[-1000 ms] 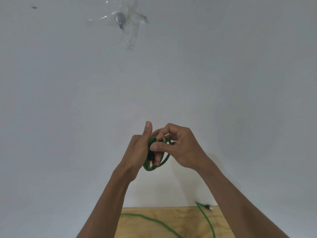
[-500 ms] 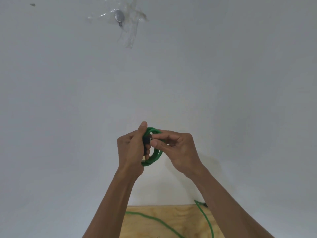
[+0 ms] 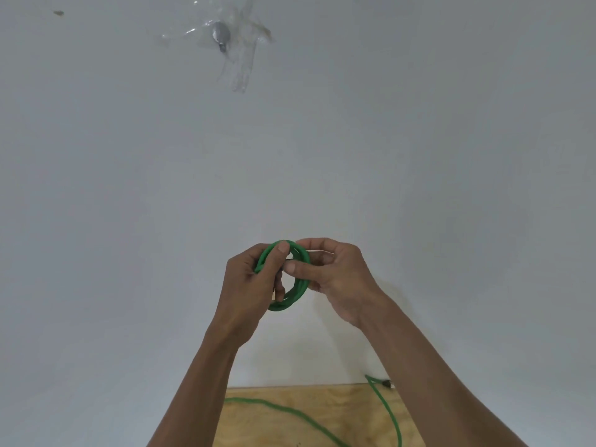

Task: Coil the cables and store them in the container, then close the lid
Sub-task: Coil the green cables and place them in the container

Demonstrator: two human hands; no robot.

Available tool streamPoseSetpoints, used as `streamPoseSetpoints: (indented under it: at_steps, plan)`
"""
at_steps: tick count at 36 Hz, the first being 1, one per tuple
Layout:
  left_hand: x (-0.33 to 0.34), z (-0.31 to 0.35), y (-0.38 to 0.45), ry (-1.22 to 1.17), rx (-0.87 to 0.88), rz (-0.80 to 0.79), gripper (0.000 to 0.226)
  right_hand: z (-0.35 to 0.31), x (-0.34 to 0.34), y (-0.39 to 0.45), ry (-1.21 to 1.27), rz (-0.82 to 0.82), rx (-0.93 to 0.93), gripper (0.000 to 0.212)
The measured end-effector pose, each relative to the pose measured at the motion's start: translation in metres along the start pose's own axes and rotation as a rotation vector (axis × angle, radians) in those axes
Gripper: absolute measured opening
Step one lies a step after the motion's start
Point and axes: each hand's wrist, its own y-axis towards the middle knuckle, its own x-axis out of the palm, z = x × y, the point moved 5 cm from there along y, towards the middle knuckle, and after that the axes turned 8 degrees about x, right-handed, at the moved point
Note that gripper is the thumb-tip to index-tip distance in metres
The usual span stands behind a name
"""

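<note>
A green cable is wound into a small coil (image 3: 298, 293) that I hold up in front of a white wall. My left hand (image 3: 250, 287) grips the coil's left side, thumb pressed over the top loops. My right hand (image 3: 335, 279) pinches the coil's right side between thumb and fingers, with a dark connector end between the two hands. A second green cable (image 3: 290, 412) lies loose on the wooden table below, its plug end (image 3: 387, 383) near the wall. No container is in view.
The plywood table (image 3: 342, 411) shows only at the bottom edge, butted against the white wall. High on the wall a small metal piece is taped down with clear tape (image 3: 222, 37).
Both hands rose slightly and shifted on the coil; the left thumb now lies over the top loops and the coil looks rounder and more face-on.
</note>
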Motion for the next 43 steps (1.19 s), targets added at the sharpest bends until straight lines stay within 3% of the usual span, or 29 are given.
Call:
streamPoseSetpoints:
  at_steps: [5, 10, 19, 25, 31, 39, 43]
  plan:
    - [-0.001, 0.003, 0.001, -0.046, -0.001, -0.044, 0.029, 0.002, 0.006, -0.002, -0.037, -0.179, 0.12, 0.027]
    - [0.0, 0.003, 0.0, -0.04, 0.008, -0.037, 0.029, 0.004, 0.008, -0.002, 0.036, -0.215, 0.114, 0.035]
    - [-0.002, -0.006, 0.0, -0.076, -0.023, 0.046, 0.027, 0.005, 0.006, -0.001, -0.038, 0.162, -0.031, 0.037]
    - [-0.003, -0.002, 0.0, 0.009, 0.008, 0.033, 0.027, 0.012, 0.011, -0.003, -0.117, 0.159, -0.135, 0.039]
    - [0.0, -0.006, 0.003, 0.05, -0.013, 0.054, 0.038, 0.012, 0.011, -0.004, -0.102, 0.321, -0.191, 0.033]
    - [0.004, -0.014, -0.001, -0.014, -0.035, -0.034, 0.019, 0.015, 0.011, 0.002, -0.142, 0.369, -0.185, 0.023]
    - [0.004, -0.017, 0.003, 0.032, -0.014, 0.016, 0.017, 0.015, 0.01, 0.003, -0.142, 0.315, -0.199, 0.022]
